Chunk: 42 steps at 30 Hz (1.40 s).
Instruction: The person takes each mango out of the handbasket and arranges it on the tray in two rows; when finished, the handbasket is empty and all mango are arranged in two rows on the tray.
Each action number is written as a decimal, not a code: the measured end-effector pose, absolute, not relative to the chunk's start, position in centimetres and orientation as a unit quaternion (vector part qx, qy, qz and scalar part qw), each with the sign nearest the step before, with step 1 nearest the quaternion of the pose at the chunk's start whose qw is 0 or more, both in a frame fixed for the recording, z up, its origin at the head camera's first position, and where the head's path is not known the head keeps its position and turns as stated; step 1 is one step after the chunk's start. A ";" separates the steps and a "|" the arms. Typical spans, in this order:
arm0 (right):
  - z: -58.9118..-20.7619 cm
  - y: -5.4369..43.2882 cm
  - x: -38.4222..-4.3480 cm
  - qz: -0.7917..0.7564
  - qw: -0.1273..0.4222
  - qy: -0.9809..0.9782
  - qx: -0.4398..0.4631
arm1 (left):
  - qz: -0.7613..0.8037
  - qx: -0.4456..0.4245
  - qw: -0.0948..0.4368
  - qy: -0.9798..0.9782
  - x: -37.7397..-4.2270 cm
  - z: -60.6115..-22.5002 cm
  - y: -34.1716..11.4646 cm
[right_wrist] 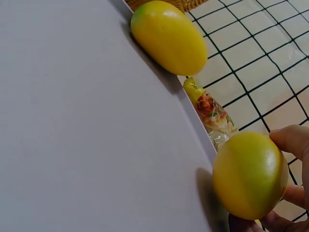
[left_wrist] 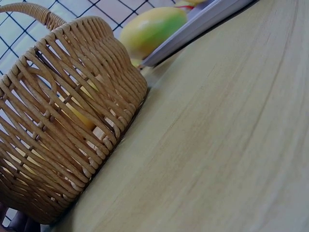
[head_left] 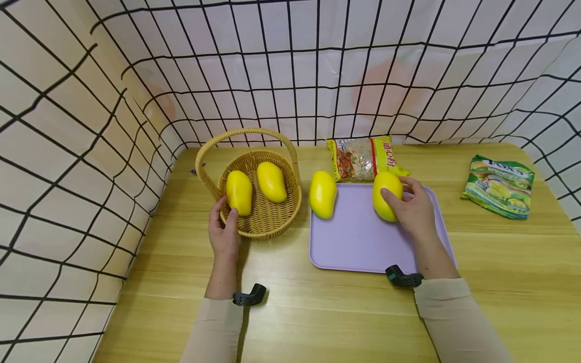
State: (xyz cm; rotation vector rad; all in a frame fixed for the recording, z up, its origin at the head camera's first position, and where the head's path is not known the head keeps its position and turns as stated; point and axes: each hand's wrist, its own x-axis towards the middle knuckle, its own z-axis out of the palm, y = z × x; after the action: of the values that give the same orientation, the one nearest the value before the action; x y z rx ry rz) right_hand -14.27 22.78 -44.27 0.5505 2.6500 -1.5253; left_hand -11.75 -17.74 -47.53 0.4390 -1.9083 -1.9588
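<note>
My left hand holds the near left side of a wicker basket, thumb at the rim and fingers along the outer wall. Inside lie two yellow mangoes, the left mango close to that thumb and the other mango farther right. With thumb and fingers, my right hand grips a mango at the far right part of a lilac tray. A further mango rests at the tray's far left corner. Only a dark bit of the left hand shows in the left wrist view.
Behind the tray lies a yellow printed food packet with a clear window. A green snack bag is at the far right of the wooden table. Black-grid panels enclose the back and sides.
</note>
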 end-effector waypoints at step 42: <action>-44.6 24.0 -14.5 -0.475 0.036 0.865 0.155 | -0.693 0.155 0.191 -0.678 -11.7 -47.4 -17.6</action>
State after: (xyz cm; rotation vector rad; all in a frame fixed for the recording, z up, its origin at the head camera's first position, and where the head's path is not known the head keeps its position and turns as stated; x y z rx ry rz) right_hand -14.55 24.01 -44.56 0.4751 2.6574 -1.4594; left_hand -11.69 -17.63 -47.37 0.4358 -1.9050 -1.9456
